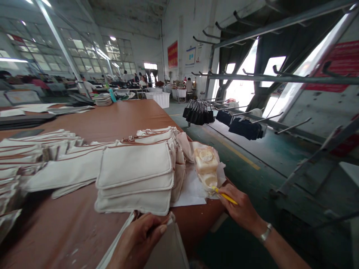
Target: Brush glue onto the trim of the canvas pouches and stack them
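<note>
Curling left hand [138, 239] on pouch [162, 246]

Both hands [137, 239] [241, 209] forward, fingers closed

2 hands [140, 239], 1 pencil [224, 195]

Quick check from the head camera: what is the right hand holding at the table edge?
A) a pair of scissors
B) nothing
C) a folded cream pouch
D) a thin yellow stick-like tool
D: the right hand grips a thin yellow tool, its tip at the pale waxy block lying in plastic wrap on the table edge, while the left hand pinches a cream fabric piece.
</note>
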### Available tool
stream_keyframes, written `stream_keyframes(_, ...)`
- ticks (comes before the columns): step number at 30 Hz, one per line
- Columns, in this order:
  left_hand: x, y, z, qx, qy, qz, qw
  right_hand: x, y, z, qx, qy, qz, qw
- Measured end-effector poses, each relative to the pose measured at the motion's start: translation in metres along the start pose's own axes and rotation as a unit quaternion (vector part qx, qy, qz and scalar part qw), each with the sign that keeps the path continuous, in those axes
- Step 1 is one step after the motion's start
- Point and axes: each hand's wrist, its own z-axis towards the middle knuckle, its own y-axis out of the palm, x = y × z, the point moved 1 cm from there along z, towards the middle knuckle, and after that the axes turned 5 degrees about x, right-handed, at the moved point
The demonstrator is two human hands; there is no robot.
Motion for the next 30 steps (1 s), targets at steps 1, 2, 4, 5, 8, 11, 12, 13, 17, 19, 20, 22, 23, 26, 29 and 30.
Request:
stream_keyframes(1, 0.001, 0.000, 0.001, 0.005, -0.015, -0.013, 1.000, -0.003, -0.001, -0.002, 0.006, 0.002, 0.001, 1.000)
stream_keyframes(2, 0.002, 0.001, 0.001, 0.010, -0.027, -0.025, 0.999, -0.004, -0.002, -0.003, 0.017, 0.008, 0.001, 1.000)
stream_keyframes(4, 0.003, 0.003, 0.002, 0.021, -0.042, -0.042, 0.998, -0.003, -0.002, -0.004, 0.048, 0.030, -0.005, 0.998)
stream_keyframes(5, 0.004, 0.004, 0.002, 0.026, -0.045, -0.048, 0.998, 0.000, -0.002, -0.005, 0.066, 0.046, -0.011, 0.997)
stream_keyframes(8, 0.004, 0.006, 0.002, 0.029, -0.047, -0.072, 0.996, 0.007, -0.001, -0.012, 0.118, 0.109, -0.034, 0.986)
stream_keyframes(11, 0.005, 0.005, -0.001, 0.012, -0.048, -0.108, 0.993, 0.000, -0.007, -0.021, 0.174, 0.173, -0.059, 0.968)
stream_keyframes(12, 0.006, 0.005, -0.002, 0.006, -0.047, -0.119, 0.992, -0.007, -0.010, -0.023, 0.191, 0.195, -0.057, 0.960)
stream_keyframes(13, 0.008, 0.004, -0.003, 0.002, -0.045, -0.127, 0.991, -0.015, -0.012, -0.024, 0.206, 0.213, -0.047, 0.954)
stream_keyframes(17, 0.016, 0.003, -0.006, -0.010, -0.039, -0.142, 0.989, -0.060, -0.012, -0.021, 0.232, 0.258, 0.138, 0.928)
stream_keyframes(19, 0.019, 0.003, -0.007, -0.020, -0.040, -0.156, 0.987, -0.082, -0.004, -0.017, 0.215, 0.256, 0.226, 0.915)
stream_keyframes(20, 0.021, 0.003, -0.008, -0.024, -0.041, -0.161, 0.986, -0.092, 0.002, -0.015, 0.200, 0.257, 0.258, 0.910)
stream_keyframes(22, 0.022, 0.004, -0.010, -0.024, -0.041, -0.165, 0.985, -0.109, 0.013, -0.010, 0.172, 0.254, 0.295, 0.905)
stream_keyframes(23, 0.023, 0.004, -0.012, -0.022, -0.038, -0.164, 0.986, -0.117, 0.018, -0.007, 0.158, 0.242, 0.300, 0.909)
stream_keyframes(26, 0.023, 0.003, -0.015, -0.023, -0.028, -0.160, 0.986, -0.131, 0.028, 0.004, 0.132, 0.176, 0.258, 0.941)
stream_keyframes(29, 0.023, 0.003, -0.018, -0.025, -0.022, -0.161, 0.986, -0.132, 0.027, 0.010, 0.154, 0.147, 0.204, 0.956)
stream_keyframes(30, 0.022, 0.003, -0.018, -0.024, -0.023, -0.163, 0.986, -0.131, 0.025, 0.009, 0.168, 0.152, 0.199, 0.954)
